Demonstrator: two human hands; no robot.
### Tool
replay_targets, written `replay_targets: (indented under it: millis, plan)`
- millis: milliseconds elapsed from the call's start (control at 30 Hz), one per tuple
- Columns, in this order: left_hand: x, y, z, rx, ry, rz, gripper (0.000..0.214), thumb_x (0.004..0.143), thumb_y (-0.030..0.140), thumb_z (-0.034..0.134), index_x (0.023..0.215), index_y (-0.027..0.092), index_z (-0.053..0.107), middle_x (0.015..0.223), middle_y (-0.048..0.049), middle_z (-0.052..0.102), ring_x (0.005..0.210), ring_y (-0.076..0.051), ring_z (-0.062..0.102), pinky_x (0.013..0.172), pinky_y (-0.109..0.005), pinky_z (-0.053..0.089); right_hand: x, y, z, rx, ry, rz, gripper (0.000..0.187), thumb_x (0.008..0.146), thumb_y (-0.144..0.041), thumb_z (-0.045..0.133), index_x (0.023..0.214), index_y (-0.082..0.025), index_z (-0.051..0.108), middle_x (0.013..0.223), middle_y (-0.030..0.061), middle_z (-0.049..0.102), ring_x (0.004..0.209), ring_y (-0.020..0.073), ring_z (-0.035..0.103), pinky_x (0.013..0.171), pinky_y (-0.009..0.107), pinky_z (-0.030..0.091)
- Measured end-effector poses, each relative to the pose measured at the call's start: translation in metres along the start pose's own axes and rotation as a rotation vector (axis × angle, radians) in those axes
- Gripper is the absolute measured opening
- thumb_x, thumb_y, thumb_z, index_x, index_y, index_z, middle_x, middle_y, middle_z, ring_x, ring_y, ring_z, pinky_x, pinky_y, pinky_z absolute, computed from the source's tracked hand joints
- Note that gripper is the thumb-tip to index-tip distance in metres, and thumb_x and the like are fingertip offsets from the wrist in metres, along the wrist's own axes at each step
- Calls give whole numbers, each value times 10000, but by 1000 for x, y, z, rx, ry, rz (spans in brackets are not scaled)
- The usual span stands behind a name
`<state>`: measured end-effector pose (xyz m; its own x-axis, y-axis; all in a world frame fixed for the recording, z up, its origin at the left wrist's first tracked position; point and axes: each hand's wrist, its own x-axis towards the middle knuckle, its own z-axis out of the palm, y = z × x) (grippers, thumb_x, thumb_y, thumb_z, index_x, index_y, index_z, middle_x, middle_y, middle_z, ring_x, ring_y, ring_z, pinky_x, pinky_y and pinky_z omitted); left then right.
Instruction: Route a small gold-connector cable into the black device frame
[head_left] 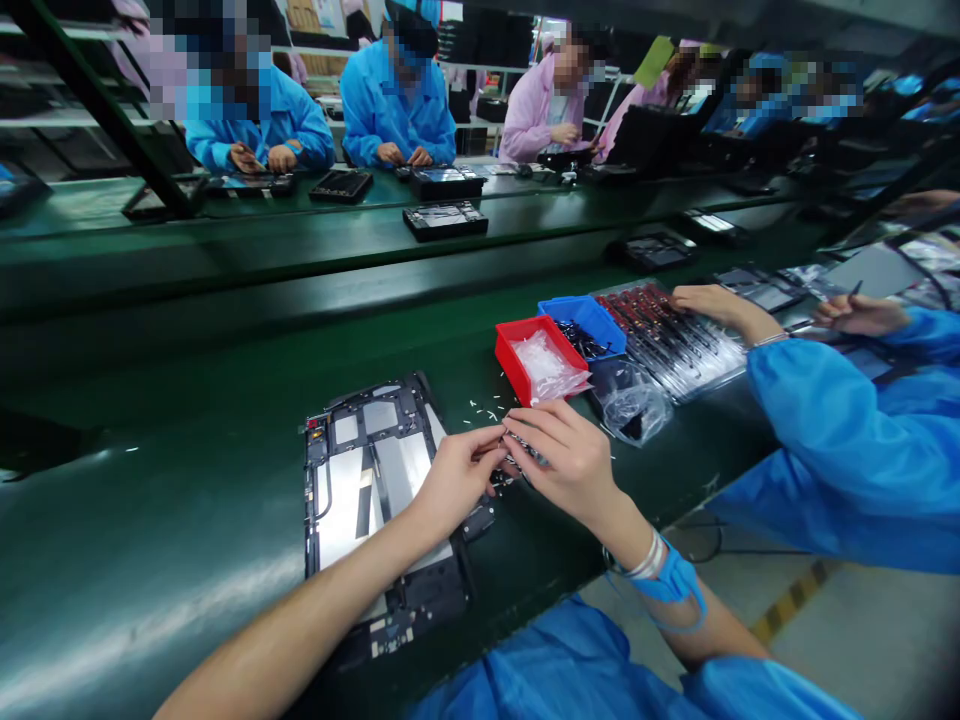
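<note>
Both hands meet just off the right edge of the opened tablet chassis [375, 490], which lies flat on the green tabletop [150, 500] with its silver shielding plates facing up. The left hand [456, 478] comes in over the chassis, its grip pressed together — thumb and forefinger pinching one end of a small dark strip part [521, 447]. The right hand [571, 458] takes the other end, fingers curled and closed on that same strip, so the part sits between the two grips, held just above the tabletop beside the chassis's upper right corner; exactly what the strip is cannot be told. A blue wrist strap [671, 580] circles the right wrist. Tiny white bits [480, 408] are scattered on the tabletop just beyond the fingertips. Now the containers — a red bin [517, 365] stands near, just past the right hand, holding a crumpled clear plastic bag. Touching its far side is a blue bin [592, 312] with small dark parts heaped inside. A loose clear bag [634, 405] lies on the tabletop to the right of the red bin, and beyond it a flat tray of red-and-black strips [667, 335] has a neighbouring co-worker's hand [709, 303] resting on its far end, blue sleeve trailing back.
</note>
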<state>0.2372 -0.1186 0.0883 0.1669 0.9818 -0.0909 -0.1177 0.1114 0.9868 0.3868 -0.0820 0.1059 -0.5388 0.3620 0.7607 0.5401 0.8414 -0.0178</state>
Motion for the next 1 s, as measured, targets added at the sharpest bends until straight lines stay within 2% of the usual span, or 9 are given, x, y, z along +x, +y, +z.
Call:
replay_targets:
  millis: [167,267,367,433,500,633,767,900,1000]
  plan:
    - [1,1,0,-2,18,-59,235,810,188,534,973,120,689,898,-94,718,661,-171,689,427,-187,466,4,6,2,3,-4,-2,136,794,-68,598,833,-152,697,812,63,744,720,177,617,632,304,556]
    - [2,2,-3,-13,18,-121,200,827,244,550,889,101,675,842,-111,718,586,-165,687,387,-173,425,9,28,6,-13,40,26,140,800,-72,586,783,-170,685,763,46,735,691,170,608,627,303,533]
    - [4,3,-7,-25,19,-169,239,846,288,545,889,79,653,716,-105,701,451,-138,635,333,-160,350,17,57,9,-198,110,151,165,827,-104,550,785,-173,694,708,61,717,664,197,593,593,335,499]
    - [6,2,-9,-31,27,-184,251,856,291,526,898,70,639,681,-103,690,415,-131,614,319,-160,324,22,65,10,-286,96,245,187,835,-115,538,903,-156,708,821,103,730,723,229,608,596,360,491]
    - [8,2,-10,-37,39,-188,236,856,262,504,909,68,626,690,-103,689,430,-138,622,325,-169,341,22,57,11,-216,82,228,204,839,-123,558,986,-147,697,899,113,731,790,231,620,642,364,507]
    - [7,5,-8,-23,55,-154,207,844,214,489,883,84,645,650,-63,662,477,-145,630,354,-182,365,12,13,8,32,-7,7,139,846,-92,574,880,-152,696,820,66,730,760,176,606,677,307,531]
    - [1,11,-4,28,87,-77,182,832,173,510,814,129,686,518,15,572,457,-106,558,415,-178,341,7,-10,4,65,-51,-13,124,842,-91,578,846,-148,688,800,70,727,725,173,595,643,307,537]
    - [-2,12,-3,52,100,-46,168,821,169,538,730,140,677,568,12,601,463,-85,529,507,-196,387,8,14,6,96,-38,13,159,833,-86,563,798,-190,678,760,41,723,696,163,606,638,307,529]
    - [0,8,-5,36,80,-69,178,837,209,515,803,122,667,650,-22,650,437,-92,545,481,-212,389,11,48,12,-110,6,142,186,833,-114,540,799,-211,696,680,31,700,650,177,592,617,330,500]
